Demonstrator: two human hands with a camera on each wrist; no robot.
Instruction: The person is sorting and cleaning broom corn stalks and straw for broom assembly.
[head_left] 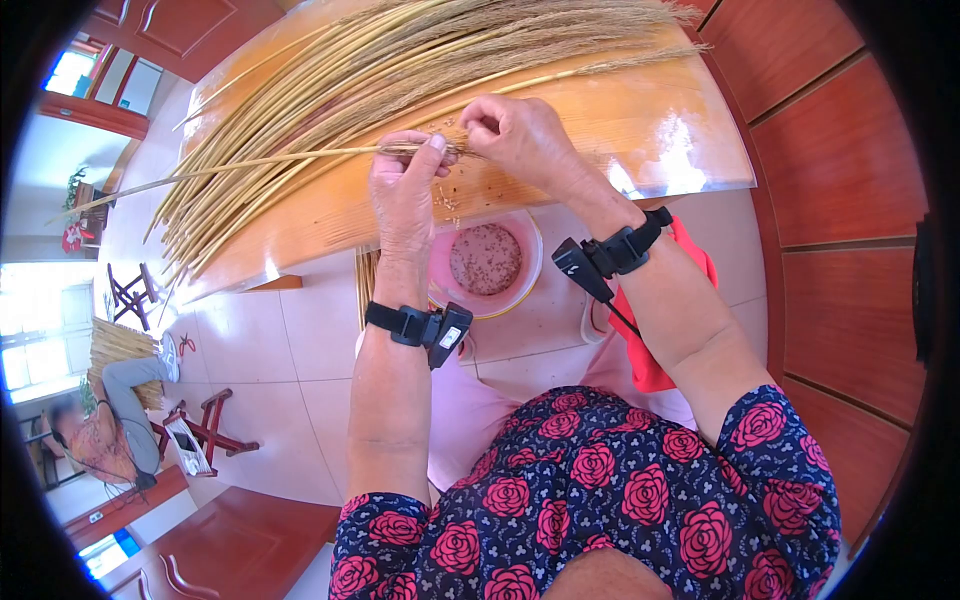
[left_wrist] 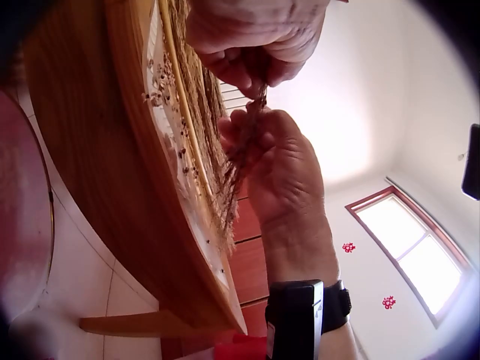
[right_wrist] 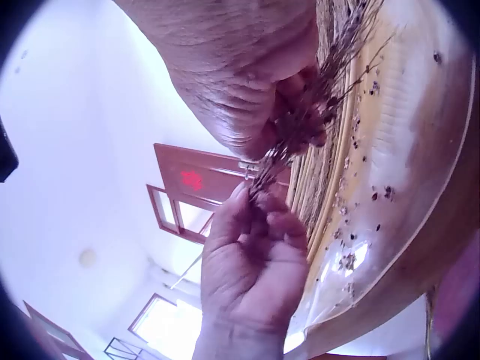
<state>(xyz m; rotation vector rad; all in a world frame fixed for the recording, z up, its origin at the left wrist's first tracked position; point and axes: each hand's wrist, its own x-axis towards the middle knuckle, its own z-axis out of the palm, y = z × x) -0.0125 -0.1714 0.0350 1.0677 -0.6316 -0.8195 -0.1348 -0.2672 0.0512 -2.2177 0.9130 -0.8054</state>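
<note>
My left hand point(head_left: 405, 195) grips a long straw-coloured broomcorn stalk point(head_left: 280, 155) just below its seed head, thumb on top; the bare stem runs off to the left. My right hand point(head_left: 530, 140) pinches the thin brown branches of that seed head point(right_wrist: 289, 146), close beside the left fingers. In the right wrist view the branch tips reach past the right hand. Loose seeds point(right_wrist: 346, 225) lie scattered on the wooden table point(head_left: 700, 150) below the hands. Behind them rests a large pile of similar stalks point(head_left: 330, 75), their bushy heads towards the right.
Below the table's near edge stands a pink basin point(head_left: 530, 262) with seeds in it. Red-brown cabinet panels point(head_left: 830, 190) rise at the right. Another person point(head_left: 125, 420) sits at the far left, near folding stools point(head_left: 215, 425). A red cloth point(head_left: 650, 360) hangs by my right forearm.
</note>
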